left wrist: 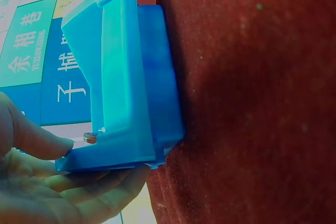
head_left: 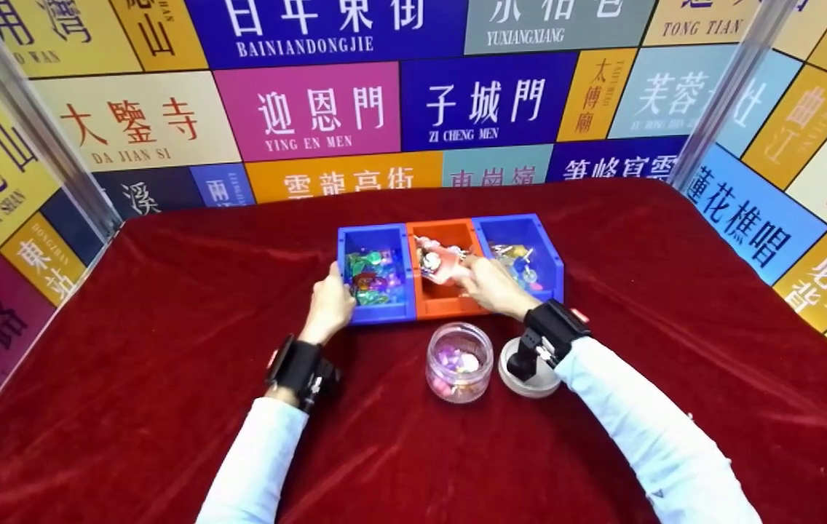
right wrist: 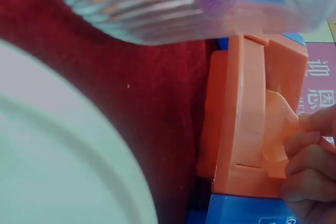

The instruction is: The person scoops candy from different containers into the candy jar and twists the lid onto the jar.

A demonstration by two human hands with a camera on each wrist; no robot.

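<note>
My left hand point(head_left: 330, 302) grips the outer wall of the left blue bin point(head_left: 382, 314), thumb inside and fingers outside in the left wrist view. That bin holds green, purple and reddish translucent pieces. Over the orange bin point(head_left: 450, 308) beside it, my right hand point(head_left: 497, 287) pinches a small pinkish translucent piece point(head_left: 442, 272) with white bits on or behind it. Its exact kind is unclear. In the right wrist view the same piece looks orange and thin. The right blue bin point(head_left: 550, 273) contains small mixed trinkets, partly hidden by my right hand.
An open clear jar point(head_left: 459, 393) with purple, pink and white pieces stands in front of the bins. Right of it, under my right wrist, lies a round whitish lid point(head_left: 530, 387). Dark red cloth point(head_left: 166, 400) covers the table; panels with lettering point(head_left: 326, 109) stand behind.
</note>
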